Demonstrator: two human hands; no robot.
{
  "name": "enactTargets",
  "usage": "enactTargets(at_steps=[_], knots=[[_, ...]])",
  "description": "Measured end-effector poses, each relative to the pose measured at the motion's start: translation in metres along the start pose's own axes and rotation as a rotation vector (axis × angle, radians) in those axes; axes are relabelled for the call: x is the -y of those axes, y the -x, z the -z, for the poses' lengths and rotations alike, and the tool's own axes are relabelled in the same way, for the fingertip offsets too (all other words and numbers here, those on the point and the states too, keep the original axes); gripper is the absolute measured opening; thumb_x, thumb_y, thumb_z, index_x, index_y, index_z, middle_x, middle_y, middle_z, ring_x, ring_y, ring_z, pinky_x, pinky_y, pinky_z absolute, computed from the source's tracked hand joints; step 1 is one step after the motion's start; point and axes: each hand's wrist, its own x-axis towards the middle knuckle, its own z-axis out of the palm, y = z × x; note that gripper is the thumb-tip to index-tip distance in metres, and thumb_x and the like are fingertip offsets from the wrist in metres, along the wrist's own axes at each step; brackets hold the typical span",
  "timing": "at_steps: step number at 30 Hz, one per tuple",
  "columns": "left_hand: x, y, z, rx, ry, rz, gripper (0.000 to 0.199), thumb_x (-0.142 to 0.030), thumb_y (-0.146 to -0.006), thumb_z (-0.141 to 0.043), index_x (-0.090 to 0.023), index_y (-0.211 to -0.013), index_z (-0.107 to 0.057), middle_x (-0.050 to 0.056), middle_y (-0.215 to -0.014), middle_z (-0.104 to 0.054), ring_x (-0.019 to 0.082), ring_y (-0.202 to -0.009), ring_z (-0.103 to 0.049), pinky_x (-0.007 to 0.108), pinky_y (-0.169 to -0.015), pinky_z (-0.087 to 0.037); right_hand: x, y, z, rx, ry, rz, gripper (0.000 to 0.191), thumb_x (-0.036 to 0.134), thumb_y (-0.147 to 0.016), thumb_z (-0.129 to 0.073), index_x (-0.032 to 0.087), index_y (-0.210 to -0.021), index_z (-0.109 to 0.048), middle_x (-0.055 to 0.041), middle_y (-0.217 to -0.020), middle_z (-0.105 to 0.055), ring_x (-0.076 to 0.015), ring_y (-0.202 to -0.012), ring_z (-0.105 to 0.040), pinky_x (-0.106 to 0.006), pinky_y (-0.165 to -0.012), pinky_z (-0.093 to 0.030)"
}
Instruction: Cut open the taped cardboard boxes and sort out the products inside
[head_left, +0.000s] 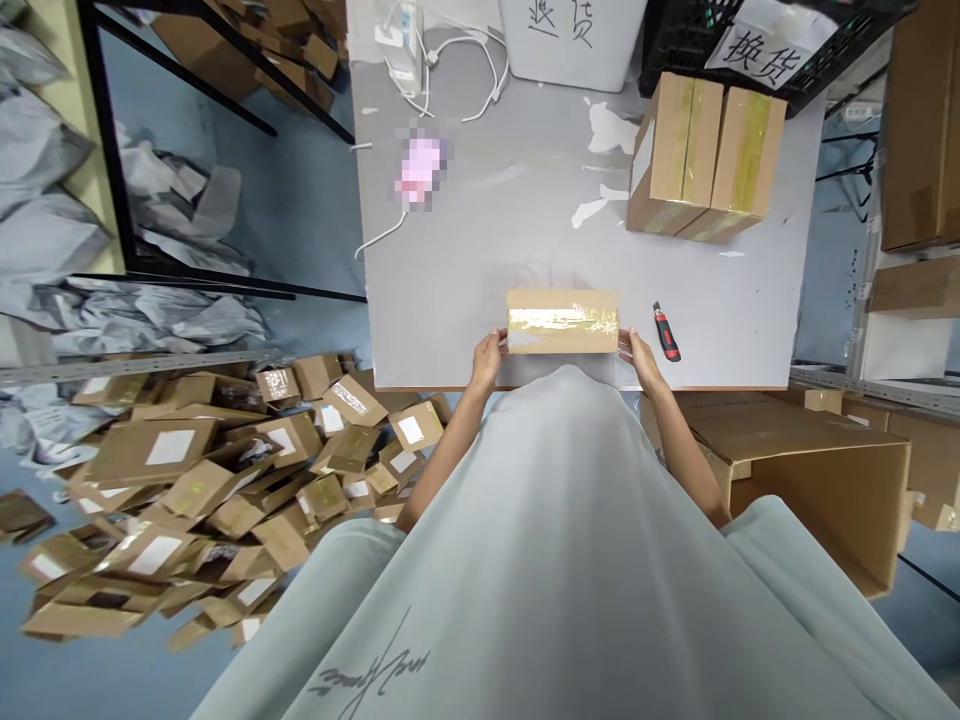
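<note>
A small cardboard box (562,340) with shiny yellowish tape along its top is at the near edge of the grey table (480,240). My left hand (489,358) is at its left end and my right hand (639,356) at its right end, so the box is held between them. The fingertips of both hands are partly hidden by the box's ends. Just right of my right hand lies a red and black utility knife (666,333). Two taped cardboard boxes (682,150) stand side by side at the table's back right.
A white bin (574,40) and a black crate (675,45) stand at the back. A power strip (405,50) with white cables and a blurred pink item (422,168) are at the left. Cardboard boxes (169,447) are heaped on the left floor; a large open carton (817,480) is at the right.
</note>
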Motion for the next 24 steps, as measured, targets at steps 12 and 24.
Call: enactTargets(at_steps=[12,24], knots=[[-0.013,0.015,-0.001,0.036,0.000,-0.087,0.082,-0.081,-0.114,-0.038,-0.014,-0.134,-0.080,0.024,-0.151,-0.077,0.035,-0.147,-0.072,0.052,-0.124,-0.057,0.008,0.006,-0.010,0.005,-0.043,0.073,0.094,0.097,-0.103,-0.045,0.022,-0.149,-0.079,-0.0130,-0.171,-0.065,-0.0345,-0.168,-0.052,-0.052,-0.137,-0.046],[-0.056,0.007,0.003,0.050,0.069,-0.203,0.081,-0.083,-0.111,-0.047,-0.013,-0.123,-0.085,0.024,-0.148,-0.079,0.036,-0.141,-0.075,0.052,-0.123,-0.058,0.055,-0.003,-0.006,0.073,-0.038,0.173,0.096,0.100,-0.101,-0.045,0.024,-0.146,-0.081,-0.0142,-0.167,-0.068,-0.0392,-0.151,-0.069,-0.054,-0.118,-0.063]])
